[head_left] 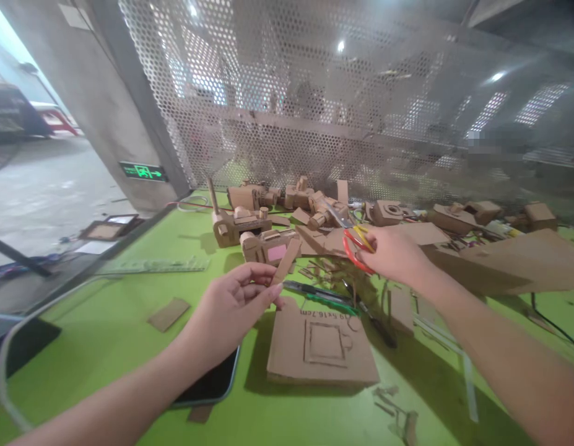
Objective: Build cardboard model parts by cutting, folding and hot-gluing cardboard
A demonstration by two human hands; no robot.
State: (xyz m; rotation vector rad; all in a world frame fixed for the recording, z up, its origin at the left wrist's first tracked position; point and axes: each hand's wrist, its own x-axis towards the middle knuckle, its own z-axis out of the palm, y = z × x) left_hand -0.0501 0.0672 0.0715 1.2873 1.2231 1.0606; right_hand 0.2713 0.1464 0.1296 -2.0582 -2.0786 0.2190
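Between the thumb and fingers of my left hand (240, 291) is a narrow cardboard strip (287, 260), tilted upward. My right hand (391, 251) grips scissors (360, 249) with red and yellow handles, their blades pointing away to the upper left. Whether the blades are parted is hard to tell. Below the hands lies a flat cardboard box (321, 347) with a square drawn on its top. Just beyond it rest a utility knife (314, 290) and a green-handled tool (333, 303). A cardboard model camera (268, 244) stands behind my left hand.
Several cardboard models (247, 197) line the back of the green table (142, 371), before a perforated metal screen (291, 93). A clear ruler (159, 265) lies at left, and a phone (207, 378) sits under my left forearm. Cardboard scraps (395, 409) and a large sheet (514, 260) lie at right.
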